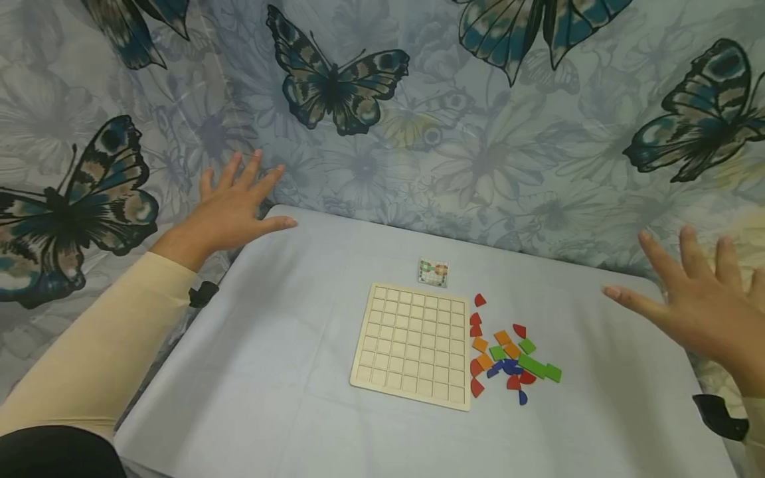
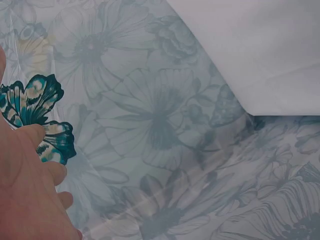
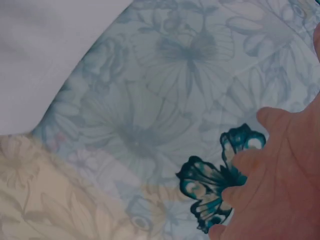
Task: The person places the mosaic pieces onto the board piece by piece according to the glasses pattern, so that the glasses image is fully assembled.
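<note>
Both hands are raised over the two sides of a white-covered table (image 1: 251, 372), fingers spread and holding nothing. My left hand (image 1: 230, 206) is at the far left corner, and its fingers also show at the edge of the left wrist view. Over the right edge is my right hand (image 1: 705, 305), partly cut off by the frame. Between them lies a square wooden grid board (image 1: 412, 345) with bare cells. Right of it are scattered flat pieces: red quarter-circles (image 1: 480, 300), orange squares (image 1: 503, 338), green pieces (image 1: 532, 366) and blue rounded ones (image 1: 522, 398).
A small printed pattern card (image 1: 433, 273) lies just behind the board. Cloth with butterflies and flowers (image 1: 370, 159) hangs behind and beside the table. Each wrist wears a dark strap, the left one (image 1: 204, 294) near the cream sleeve (image 1: 107, 345).
</note>
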